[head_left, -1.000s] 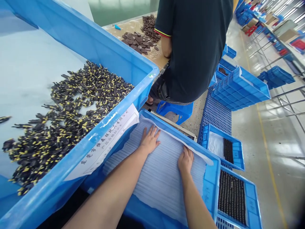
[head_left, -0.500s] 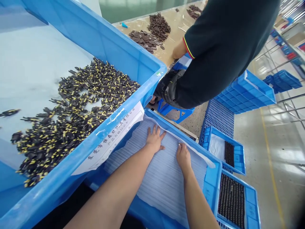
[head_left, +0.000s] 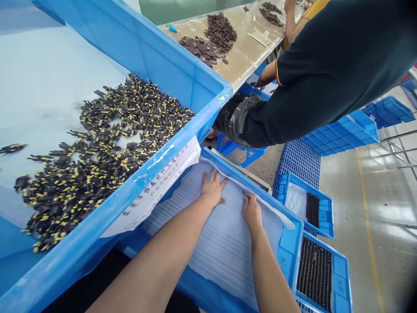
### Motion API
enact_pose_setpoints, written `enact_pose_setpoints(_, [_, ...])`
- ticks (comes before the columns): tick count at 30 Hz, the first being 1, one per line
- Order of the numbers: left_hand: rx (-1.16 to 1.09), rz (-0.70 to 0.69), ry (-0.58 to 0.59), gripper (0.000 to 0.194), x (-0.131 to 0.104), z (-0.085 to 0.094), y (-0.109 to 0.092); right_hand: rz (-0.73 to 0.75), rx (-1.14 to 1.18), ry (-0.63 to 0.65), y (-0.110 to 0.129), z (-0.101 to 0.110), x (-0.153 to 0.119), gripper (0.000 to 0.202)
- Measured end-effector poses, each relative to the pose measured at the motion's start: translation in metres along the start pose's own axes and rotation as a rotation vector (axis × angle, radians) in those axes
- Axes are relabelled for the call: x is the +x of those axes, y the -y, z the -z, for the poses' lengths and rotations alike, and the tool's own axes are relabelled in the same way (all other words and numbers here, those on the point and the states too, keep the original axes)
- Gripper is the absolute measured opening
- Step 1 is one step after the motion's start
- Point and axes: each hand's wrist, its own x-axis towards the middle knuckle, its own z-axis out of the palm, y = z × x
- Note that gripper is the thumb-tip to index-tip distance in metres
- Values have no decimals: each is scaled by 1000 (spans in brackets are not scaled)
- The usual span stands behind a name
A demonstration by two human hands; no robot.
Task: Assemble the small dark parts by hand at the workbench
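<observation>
A thin white foam sheet (head_left: 224,248) with fine ridges lies in a low blue crate (head_left: 291,250). My left hand (head_left: 212,189) rests flat on the sheet near its far edge, fingers spread. To its right, my right hand (head_left: 252,210) is closed with thumb and fingertips together over the sheet; a small dark tip shows at the fingers, too small to name. Along the crate's far wall, the sheet's edge (head_left: 276,213) curls up.
At left a large blue bin (head_left: 146,169) holds a heap of small black-and-yellow pieces (head_left: 124,152). A paper label (head_left: 159,182) hangs on its side. A co-worker in dark clothes (head_left: 325,74) bends beyond the crate. Crates of dark parts (head_left: 314,271) stand at right.
My left hand stays flat on the sheet, and my right hand has barely shifted. The co-worker has moved rightward, showing a hand at a blue crate beside the table.
</observation>
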Motion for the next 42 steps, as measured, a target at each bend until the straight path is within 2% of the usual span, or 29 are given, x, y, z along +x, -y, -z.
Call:
enact_pose_setpoints(10, [-23,8,30,109,-3,7,-1,-86,-38,-53,0,-4,3,31])
enact_pose_setpoints(19, [-26,1,-1,111,2,-4,3,-103,-14,-106,-18,3,-2,33])
enact_pose_setpoints(26, [-35,2,18,113,1,-2,3,-108,-8,-136,-27,8,-6,35])
enact_pose_setpoints(34, [-30,10,31,112,-1,1,2,-41,26,-98,-32,22,-10,37])
enact_pose_setpoints(42, [-33,3,31,112,-1,2,2,-61,8,-78,-40,26,-12,39])
